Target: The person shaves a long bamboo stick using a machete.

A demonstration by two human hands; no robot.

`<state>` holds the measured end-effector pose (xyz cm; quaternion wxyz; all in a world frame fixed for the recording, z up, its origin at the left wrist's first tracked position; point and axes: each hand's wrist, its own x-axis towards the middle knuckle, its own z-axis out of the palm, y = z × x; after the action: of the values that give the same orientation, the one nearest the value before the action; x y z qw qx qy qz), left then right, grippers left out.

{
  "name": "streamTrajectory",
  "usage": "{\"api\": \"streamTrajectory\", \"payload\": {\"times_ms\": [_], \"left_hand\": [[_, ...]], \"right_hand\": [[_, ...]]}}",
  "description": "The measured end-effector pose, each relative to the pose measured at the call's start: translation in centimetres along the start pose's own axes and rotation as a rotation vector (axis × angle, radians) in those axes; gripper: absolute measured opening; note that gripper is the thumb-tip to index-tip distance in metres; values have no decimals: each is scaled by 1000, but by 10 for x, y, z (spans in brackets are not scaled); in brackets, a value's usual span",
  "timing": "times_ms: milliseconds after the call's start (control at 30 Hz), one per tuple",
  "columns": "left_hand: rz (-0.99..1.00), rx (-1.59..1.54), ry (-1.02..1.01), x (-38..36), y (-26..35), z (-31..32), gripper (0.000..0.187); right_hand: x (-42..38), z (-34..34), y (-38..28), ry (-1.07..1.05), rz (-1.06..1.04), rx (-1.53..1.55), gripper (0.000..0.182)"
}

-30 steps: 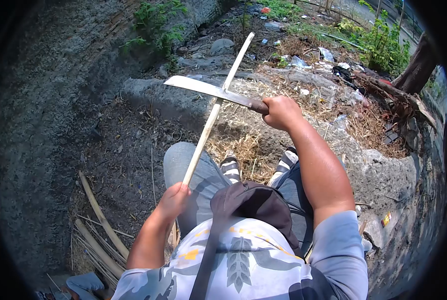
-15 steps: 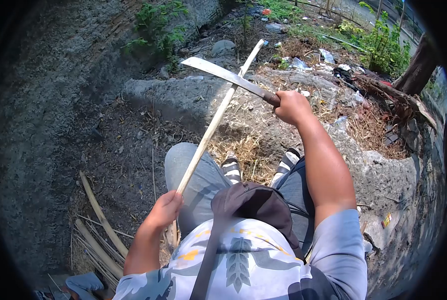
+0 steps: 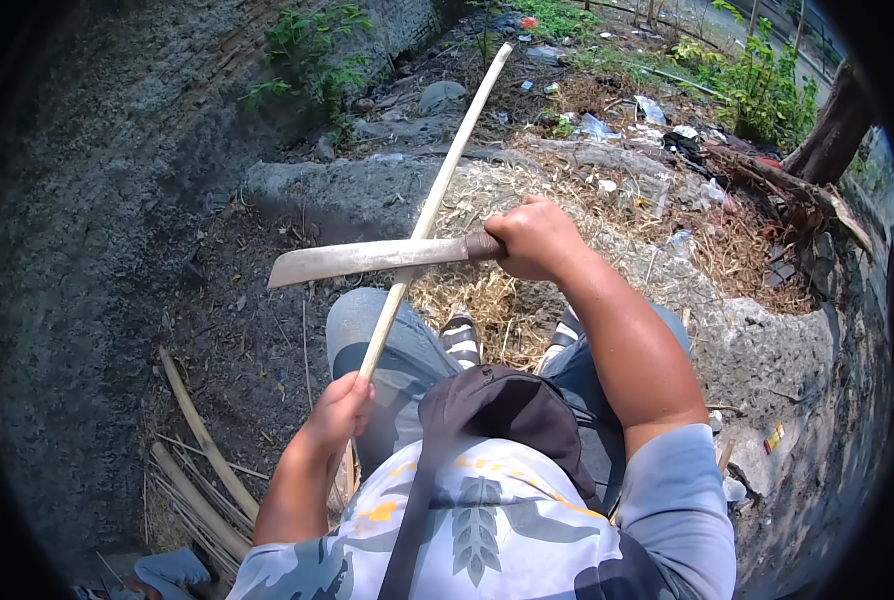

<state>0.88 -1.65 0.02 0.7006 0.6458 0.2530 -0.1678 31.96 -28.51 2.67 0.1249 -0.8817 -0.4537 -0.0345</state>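
Bamboo stick (image 3: 437,190) slants up from the left hand (image 3: 339,412), fist closed round its lower end; right hand (image 3: 533,238) clenches a machete (image 3: 367,260) crossing it. Looks light, stiff, best held low.

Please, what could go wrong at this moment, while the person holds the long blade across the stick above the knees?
1. The machete blade crosses the stick just above the person's left knee; a slip might bring the edge onto the leg.
2. The left hand grips the same stick lower down, so a blade sliding along it could reach the fingers.
3. Only the right hand holds the machete handle, so a glancing stroke may be hard to control.
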Motion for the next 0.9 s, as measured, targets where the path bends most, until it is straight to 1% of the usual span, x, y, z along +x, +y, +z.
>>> {"api": "streamTrajectory", "payload": {"times_ms": [67,167,233,300,400,500,633,667,700,767,800,833,900], "left_hand": [[19,2,-20,4,4,2,32],[26,47,-16,2,0,3,32],[24,76,-7,6,1,4,32],[-6,83,10,5,-1,3,32],[-43,44,7,7,-5,2,31],[-67,-19,3,10,-5,2,30],[-53,-53,-13,11,2,5,30],[-37,-46,-18,10,2,5,30],[-23,-39,-23,9,2,4,30],[-34,7,45,0,-1,6,30],[-30,34,77,-1,0,6,30],[-19,30,73,-1,0,4,29],[-12,18,72,-6,-7,-3,29]], "right_hand": [[0,-2,-1,18,-37,-21,13],[0,3,22,8,133,-21,16],[2,6,42,10,326,60,20],[-2,6,49,50,403,119,19],[-4,3,44,55,362,66,19],[-2,3,30,16,257,106,17],[2,3,11,-19,13,30,15],[2,3,9,-4,-15,12,15],[3,3,13,-3,36,12,16],[3,9,32,-12,139,13,17],[4,12,42,-55,283,113,20],[3,13,50,-22,381,166,24],[0,12,60,48,453,185,25]]}}
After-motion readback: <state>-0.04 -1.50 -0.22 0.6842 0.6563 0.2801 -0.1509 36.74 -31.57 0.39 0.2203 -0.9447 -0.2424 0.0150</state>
